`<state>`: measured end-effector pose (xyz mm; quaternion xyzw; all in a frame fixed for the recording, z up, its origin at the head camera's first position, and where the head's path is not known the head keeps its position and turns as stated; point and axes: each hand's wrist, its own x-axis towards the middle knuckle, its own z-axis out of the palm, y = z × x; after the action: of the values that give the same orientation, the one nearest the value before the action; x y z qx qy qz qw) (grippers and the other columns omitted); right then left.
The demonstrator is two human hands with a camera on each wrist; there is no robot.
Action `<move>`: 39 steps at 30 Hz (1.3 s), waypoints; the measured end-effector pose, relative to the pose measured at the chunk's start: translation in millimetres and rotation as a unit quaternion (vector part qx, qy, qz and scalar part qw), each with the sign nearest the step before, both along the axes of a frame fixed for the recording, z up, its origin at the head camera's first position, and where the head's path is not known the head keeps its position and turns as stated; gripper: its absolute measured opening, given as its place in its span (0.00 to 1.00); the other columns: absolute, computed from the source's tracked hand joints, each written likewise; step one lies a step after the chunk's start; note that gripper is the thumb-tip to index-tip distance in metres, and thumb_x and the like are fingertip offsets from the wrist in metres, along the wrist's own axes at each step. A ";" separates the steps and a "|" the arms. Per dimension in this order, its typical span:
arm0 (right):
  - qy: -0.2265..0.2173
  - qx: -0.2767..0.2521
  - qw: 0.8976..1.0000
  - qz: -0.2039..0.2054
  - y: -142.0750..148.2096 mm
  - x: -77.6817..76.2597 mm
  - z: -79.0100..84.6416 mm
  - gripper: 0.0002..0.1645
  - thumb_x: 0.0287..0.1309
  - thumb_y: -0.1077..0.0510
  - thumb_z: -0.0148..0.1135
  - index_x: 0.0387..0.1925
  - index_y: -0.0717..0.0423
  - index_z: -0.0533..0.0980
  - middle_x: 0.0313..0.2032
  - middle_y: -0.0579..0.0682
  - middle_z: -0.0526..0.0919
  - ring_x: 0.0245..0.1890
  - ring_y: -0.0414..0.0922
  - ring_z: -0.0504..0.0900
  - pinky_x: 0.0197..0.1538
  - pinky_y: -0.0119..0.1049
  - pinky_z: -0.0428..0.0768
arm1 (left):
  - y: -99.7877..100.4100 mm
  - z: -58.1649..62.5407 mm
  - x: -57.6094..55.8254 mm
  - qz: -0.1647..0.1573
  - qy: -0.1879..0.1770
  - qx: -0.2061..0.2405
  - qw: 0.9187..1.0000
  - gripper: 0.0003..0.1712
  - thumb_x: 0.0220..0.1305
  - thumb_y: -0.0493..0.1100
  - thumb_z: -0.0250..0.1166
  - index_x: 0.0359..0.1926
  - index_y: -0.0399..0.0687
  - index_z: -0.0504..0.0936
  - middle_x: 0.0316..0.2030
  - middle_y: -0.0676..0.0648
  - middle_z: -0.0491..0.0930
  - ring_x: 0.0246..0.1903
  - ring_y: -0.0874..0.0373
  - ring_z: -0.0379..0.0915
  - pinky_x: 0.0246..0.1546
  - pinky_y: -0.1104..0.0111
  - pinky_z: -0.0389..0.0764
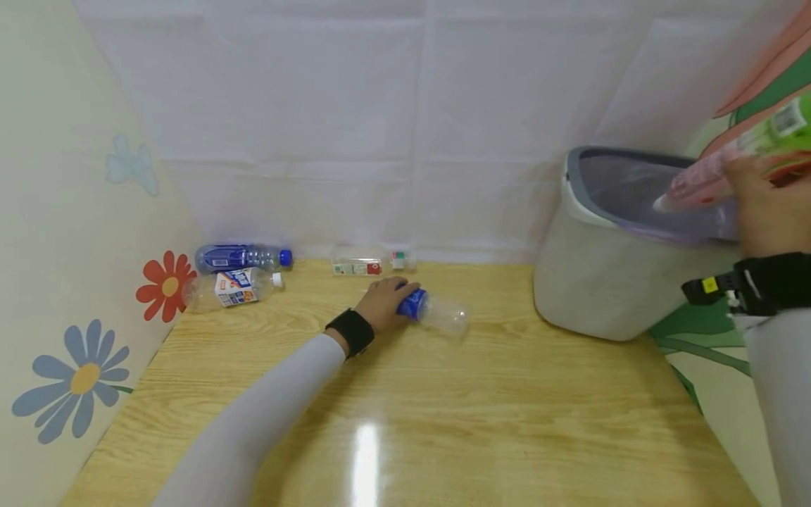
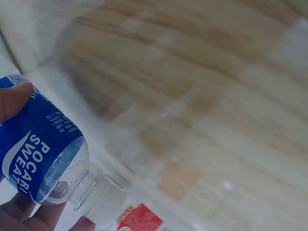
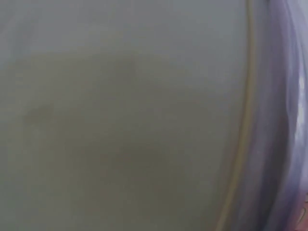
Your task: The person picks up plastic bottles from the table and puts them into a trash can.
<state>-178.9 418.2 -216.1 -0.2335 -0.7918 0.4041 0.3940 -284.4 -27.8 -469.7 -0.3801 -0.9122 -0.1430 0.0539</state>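
Pink-and-green bottle (image 1: 703, 176): one, gripped by the right hand (image 1: 773, 211), fingers curled round it; long axis slanting, white tip aimed down and leftward at the opening of the lined bin (image 1: 589, 274). Blue-labelled bottle (image 1: 413, 304): one, clasped at its label by the left hand (image 1: 383, 306), thumb on one side, fingers opposite; long axis near level, clear end pointing right and slightly towards me. Whether it touches the table (image 1: 443, 408), I cannot tell. Behind, lying sideways: clear bottle with red label (image 1: 365, 268). Far left, side by side: blue-capped bottle (image 1: 224, 257), white-capped bottle (image 1: 237, 289).
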 end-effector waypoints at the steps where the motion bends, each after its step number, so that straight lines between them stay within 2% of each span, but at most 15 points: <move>1: 0.011 0.006 1.000 0.014 -1.5 -1.3 0.1 0.42 0.53 0.40 0.57 0.66 0.38 0.51 0.58 0.39 0.60 0.56 0.36 0.58 0.63 0.32 0.54 | 0.2 1.1 0.2 -0.001 -0.002 0.013 1.000 0.43 0.51 0.53 0.68 0.66 0.55 0.60 0.57 0.42 0.65 0.56 0.44 0.61 0.56 0.49 0.63; 4: 0.019 0.008 0.998 0.063 -10.2 -2.5 1.3 0.40 0.51 0.45 0.62 0.63 0.36 0.54 0.54 0.37 0.63 0.54 0.34 0.62 0.61 0.31 0.58 | 1.8 6.8 1.8 0.006 -0.020 0.059 0.998 0.44 0.50 0.52 0.69 0.66 0.57 0.58 0.58 0.42 0.65 0.55 0.46 0.62 0.55 0.52 0.66; 7: 0.039 0.031 0.991 0.126 -25.1 -0.8 -0.7 0.39 0.52 0.49 0.62 0.63 0.39 0.54 0.54 0.39 0.63 0.55 0.36 0.63 0.62 0.32 0.58 | 2.6 18.0 6.2 0.019 -0.062 0.115 0.991 0.45 0.50 0.52 0.69 0.67 0.61 0.56 0.57 0.43 0.64 0.53 0.49 0.64 0.53 0.54 0.69; 10: 0.052 0.074 0.982 0.165 -47.9 5.4 -2.5 0.37 0.54 0.50 0.60 0.63 0.42 0.55 0.55 0.41 0.64 0.57 0.38 0.62 0.62 0.33 0.57 | 2.2 32.3 14.7 0.024 -0.105 0.181 0.978 0.45 0.51 0.56 0.68 0.67 0.65 0.55 0.58 0.46 0.64 0.54 0.52 0.63 0.52 0.55 0.70; 12: 0.072 0.098 0.971 0.205 -66.2 10.4 -4.8 0.36 0.54 0.54 0.61 0.62 0.45 0.57 0.55 0.45 0.65 0.57 0.41 0.63 0.61 0.33 0.60 | 2.0 41.1 22.1 0.017 -0.123 0.222 0.967 0.44 0.50 0.60 0.66 0.66 0.66 0.55 0.58 0.49 0.64 0.54 0.55 0.63 0.51 0.56 0.71; 15: 0.084 0.137 0.951 0.263 -96.5 20.4 -11.0 0.35 0.53 0.58 0.62 0.61 0.48 0.60 0.54 0.49 0.67 0.54 0.43 0.66 0.59 0.33 0.64 | 3.5 52.7 34.7 -0.004 -0.142 0.281 0.949 0.44 0.49 0.64 0.65 0.65 0.66 0.56 0.57 0.53 0.64 0.53 0.60 0.62 0.49 0.62 0.72; 16: 0.086 0.140 0.943 0.288 -106.3 23.2 -14.4 0.35 0.52 0.60 0.62 0.61 0.49 0.60 0.54 0.51 0.68 0.53 0.44 0.66 0.58 0.33 0.65 | 4.1 60.7 42.4 -0.013 -0.154 0.296 0.943 0.44 0.50 0.63 0.66 0.65 0.63 0.56 0.57 0.52 0.64 0.53 0.60 0.63 0.49 0.63 0.72; 18: 0.088 0.151 0.926 0.334 -124.9 28.2 -22.5 0.36 0.50 0.63 0.63 0.61 0.51 0.60 0.53 0.53 0.68 0.52 0.45 0.67 0.55 0.31 0.67 | 7.2 69.1 52.9 -0.030 -0.166 0.326 0.930 0.43 0.50 0.62 0.66 0.65 0.62 0.57 0.55 0.54 0.65 0.52 0.61 0.63 0.48 0.65 0.73; 21: 0.081 0.153 0.896 0.409 -155.7 41.4 -31.3 0.40 0.48 0.68 0.63 0.62 0.53 0.58 0.54 0.58 0.67 0.52 0.46 0.67 0.54 0.29 0.68 | 11.2 89.9 75.0 -0.056 -0.192 0.353 0.914 0.42 0.52 0.56 0.67 0.65 0.57 0.57 0.54 0.52 0.67 0.51 0.61 0.65 0.48 0.65 0.73; 25: 0.049 0.144 0.856 0.495 -191.0 61.1 -40.5 0.44 0.47 0.71 0.62 0.64 0.54 0.55 0.55 0.60 0.67 0.54 0.50 0.67 0.53 0.29 0.69 | 14.9 117.6 105.0 -0.091 -0.205 0.376 0.899 0.39 0.54 0.49 0.66 0.64 0.52 0.58 0.53 0.50 0.68 0.51 0.60 0.66 0.48 0.65 0.73; 28: 0.012 0.132 0.835 0.534 -206.5 68.7 -49.8 0.46 0.48 0.69 0.63 0.66 0.50 0.52 0.57 0.54 0.66 0.55 0.50 0.67 0.54 0.34 0.70 | 16.9 131.5 122.3 -0.116 -0.200 0.379 0.896 0.38 0.55 0.46 0.66 0.64 0.50 0.58 0.53 0.50 0.68 0.51 0.60 0.65 0.48 0.64 0.73; 31: -0.011 0.112 0.821 0.559 -213.3 69.6 -61.7 0.49 0.47 0.66 0.66 0.66 0.44 0.51 0.59 0.48 0.65 0.56 0.47 0.67 0.56 0.40 0.69 | 18.4 136.6 133.6 -0.138 -0.201 0.367 0.898 0.39 0.55 0.45 0.66 0.65 0.50 0.57 0.55 0.50 0.67 0.53 0.61 0.64 0.50 0.63 0.72; 35: -0.016 0.113 0.814 0.570 -215.6 70.4 -72.7 0.49 0.45 0.64 0.68 0.65 0.41 0.54 0.57 0.45 0.67 0.56 0.44 0.67 0.57 0.44 0.67 | 19.7 139.0 142.7 -0.171 -0.196 0.349 0.900 0.40 0.55 0.44 0.66 0.65 0.51 0.56 0.55 0.50 0.67 0.53 0.61 0.64 0.50 0.66 0.71; 39: -0.010 0.131 0.810 0.572 -221.5 77.8 -67.6 0.47 0.44 0.65 0.68 0.64 0.44 0.57 0.55 0.47 0.69 0.55 0.45 0.68 0.57 0.47 0.67 | 20.4 141.1 146.7 -0.193 -0.180 0.348 0.899 0.40 0.54 0.42 0.66 0.65 0.51 0.56 0.54 0.48 0.69 0.51 0.58 0.66 0.50 0.68 0.71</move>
<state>-101.0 196.7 -283.7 0.3115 -0.8315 0.4465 0.1105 -137.7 -7.5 -328.6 -0.4734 -0.7069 -0.5254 -0.0110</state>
